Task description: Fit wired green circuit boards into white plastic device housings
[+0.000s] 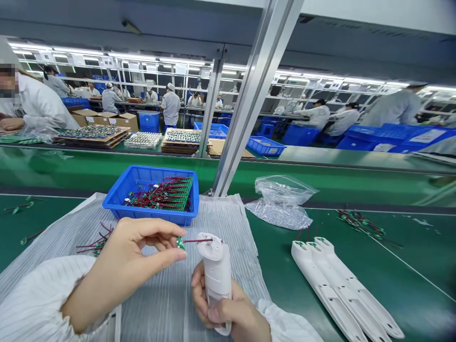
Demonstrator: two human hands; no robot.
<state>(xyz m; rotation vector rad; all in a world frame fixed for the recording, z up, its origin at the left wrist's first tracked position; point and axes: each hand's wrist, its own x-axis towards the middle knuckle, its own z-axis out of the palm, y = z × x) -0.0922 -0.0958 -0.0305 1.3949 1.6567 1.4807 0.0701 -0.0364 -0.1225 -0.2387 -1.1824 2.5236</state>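
Left hand (131,263): thumb and fingertips close together, pinched on one small green board (180,243). Right hand (237,311): fingers curled firmly around lower part of one white handle (218,275), wide end up, above striped sheet (244,270). Dark red wires (195,241), stretched between board and handle top. Beyond left hand: blue bin (151,217), with heap of wired boards (160,195) inside. To the right, on green table (276,275): three spare handles (340,287), side by side; farther back, clear plastic bag (281,216).
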